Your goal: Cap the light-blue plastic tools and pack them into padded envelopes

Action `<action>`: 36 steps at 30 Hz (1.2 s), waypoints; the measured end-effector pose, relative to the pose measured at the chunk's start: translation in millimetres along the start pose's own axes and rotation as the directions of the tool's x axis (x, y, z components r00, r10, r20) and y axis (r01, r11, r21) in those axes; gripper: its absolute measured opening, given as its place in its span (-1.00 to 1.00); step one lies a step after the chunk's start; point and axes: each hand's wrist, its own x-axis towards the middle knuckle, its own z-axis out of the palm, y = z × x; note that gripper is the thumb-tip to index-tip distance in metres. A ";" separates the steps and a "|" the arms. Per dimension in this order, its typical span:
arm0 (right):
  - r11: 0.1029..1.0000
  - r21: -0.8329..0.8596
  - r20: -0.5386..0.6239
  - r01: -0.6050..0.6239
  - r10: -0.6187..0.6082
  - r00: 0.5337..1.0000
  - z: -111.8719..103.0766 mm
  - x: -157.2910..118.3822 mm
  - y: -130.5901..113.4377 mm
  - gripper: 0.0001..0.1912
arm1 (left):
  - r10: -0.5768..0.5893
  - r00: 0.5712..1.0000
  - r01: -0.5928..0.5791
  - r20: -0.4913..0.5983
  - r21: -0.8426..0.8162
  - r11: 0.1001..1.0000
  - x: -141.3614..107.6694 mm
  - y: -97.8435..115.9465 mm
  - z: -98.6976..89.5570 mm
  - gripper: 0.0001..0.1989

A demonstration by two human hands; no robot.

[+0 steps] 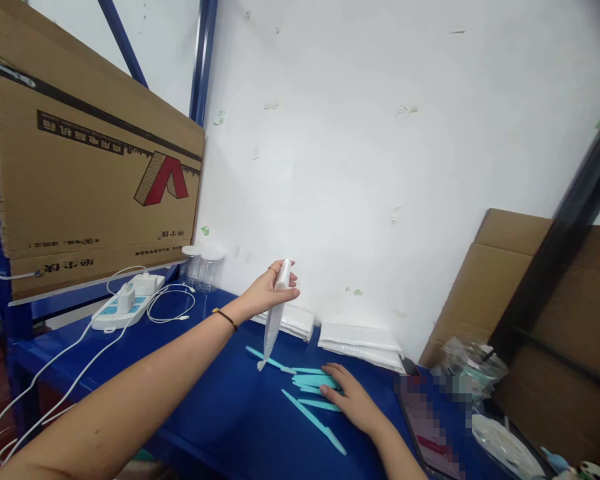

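Note:
In my left hand (279,283), raised above the table, is a thin, translucent white plastic bag (274,323). My fingers and thumb close round its upper part, and its lower end hangs down. My right hand (353,397) is low over a small pile of slim teal eyebrow razors (307,381), its thumb and fingertips closed about their right ends. One loose teal razor (315,423) lies in front of the pile. Another teal razor (265,357) lies to the left, near the bag's lower tip.
Folded white plastic bags (360,337) lie along the wall. A power strip (130,303) with white cables and two clear jars (210,270) stand at left. A large cardboard box (100,167) rises behind them. A phone-like device (425,427) and a wrapped bundle (470,370) are at right.

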 end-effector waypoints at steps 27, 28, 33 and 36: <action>0.994 -0.103 0.377 0.033 0.008 0.926 -9.7 -10.4 -18.8 0.17 | -0.351 0.863 -0.299 0.362 0.928 0.222 -46.7 -129.2 -25.4 -0.93; 0.993 -0.109 0.385 0.041 0.004 0.923 -6.9 -11.1 -22.9 0.13 | -0.336 0.873 -0.300 0.352 0.933 0.199 -45.2 -127.2 -27.9 -0.90; 0.986 -0.060 0.340 0.158 -0.129 0.932 9.1 -16.0 -44.8 -0.35 | -0.269 0.922 -0.189 0.277 0.932 0.311 -34.5 -115.3 -36.4 -0.80; 0.981 -0.039 0.261 0.190 -0.173 0.950 15.9 -16.5 -53.4 -0.44 | -0.329 0.902 -0.051 0.280 0.826 0.562 -27.9 -121.2 -29.6 -0.78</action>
